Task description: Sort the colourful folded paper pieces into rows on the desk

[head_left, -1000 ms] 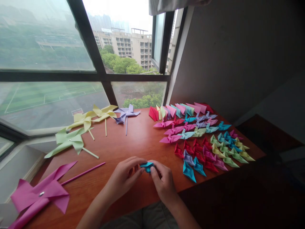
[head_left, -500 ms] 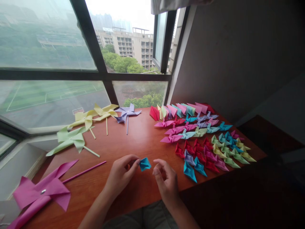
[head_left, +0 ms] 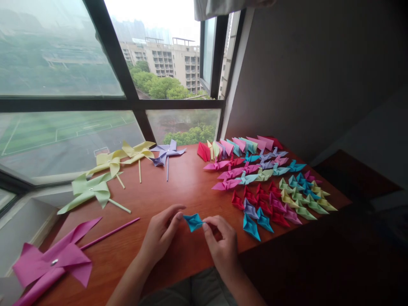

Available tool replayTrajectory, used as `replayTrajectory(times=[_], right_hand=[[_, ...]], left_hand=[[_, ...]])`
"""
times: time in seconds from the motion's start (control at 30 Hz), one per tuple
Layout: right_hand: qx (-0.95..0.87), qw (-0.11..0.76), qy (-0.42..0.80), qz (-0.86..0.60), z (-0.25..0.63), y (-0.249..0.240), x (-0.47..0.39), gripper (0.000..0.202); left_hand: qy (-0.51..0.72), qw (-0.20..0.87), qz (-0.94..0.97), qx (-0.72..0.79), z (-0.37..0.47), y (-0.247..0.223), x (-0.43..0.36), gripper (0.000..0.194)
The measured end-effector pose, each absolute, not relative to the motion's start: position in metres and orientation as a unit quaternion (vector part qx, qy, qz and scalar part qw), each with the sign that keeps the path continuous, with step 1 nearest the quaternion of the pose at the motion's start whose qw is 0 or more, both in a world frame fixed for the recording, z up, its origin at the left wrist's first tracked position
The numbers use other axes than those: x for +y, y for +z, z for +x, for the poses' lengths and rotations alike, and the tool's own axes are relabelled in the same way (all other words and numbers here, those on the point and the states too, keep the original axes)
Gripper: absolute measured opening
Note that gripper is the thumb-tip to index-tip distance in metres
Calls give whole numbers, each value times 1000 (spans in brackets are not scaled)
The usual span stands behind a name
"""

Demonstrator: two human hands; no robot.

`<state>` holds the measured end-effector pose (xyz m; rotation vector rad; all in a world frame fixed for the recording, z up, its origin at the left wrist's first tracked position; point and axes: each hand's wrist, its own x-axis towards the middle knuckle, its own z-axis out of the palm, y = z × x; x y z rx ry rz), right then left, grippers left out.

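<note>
Clock taken from the blue paper boat, twelve towards the window. Between eight and nine: magenta pinwheel lying on the wooden table, stick angled inward. Past nine, a pale green pinwheel; at ten, two yellow pinwheels overlapping. All laid flat near the window side, probably to spare the blades and leave working room in the middle.

Left hand, at nine: thumb and forefinger slightly parted, gripping nothing, tips just beside the boat's near end; contact cannot be told. Lavender pinwheel at eleven, stick towards the person.

Blue paper boat sits between the hands, hollow side showing. Right hand, around four: thumb and forefinger closed in a pinch on the boat's right tip, presumably to avoid crushing the hollow.

Between one and two, a row of upright folded papers, leaning close, perhaps to save space. At two, paper cranes in lines. Near three, finished paper boats in a cluster. Grouping looks to be by shape, colours mixed.
</note>
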<state>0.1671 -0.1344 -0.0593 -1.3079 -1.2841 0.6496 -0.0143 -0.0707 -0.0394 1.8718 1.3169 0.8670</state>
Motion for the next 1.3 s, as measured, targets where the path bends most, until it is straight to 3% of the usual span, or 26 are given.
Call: replayTrajectory(times=[0.23,0.4,0.5,0.67,0.93,1.3], right_hand=[[-441,599,303,-595,227,-45,-169,19],[-335,635,120,-685,359,-25,-174,33],[-264,652,12,-711,455,-22,-172,30],[-173,635,17,-753,569,-40,-171,19],[-148,595,73,-786,603,-69,-151,14],[-182,526,49,-830,614,-84,-130,10]], left_hand=[[303,318,743,506,-18,-48,-69,31],[277,284,777,489,-14,-49,-68,26],[273,284,779,488,-14,-51,-67,27],[256,278,787,489,-14,-51,-66,28],[243,272,793,488,-16,-55,-65,28],[243,267,797,485,-14,-54,-64,31]])
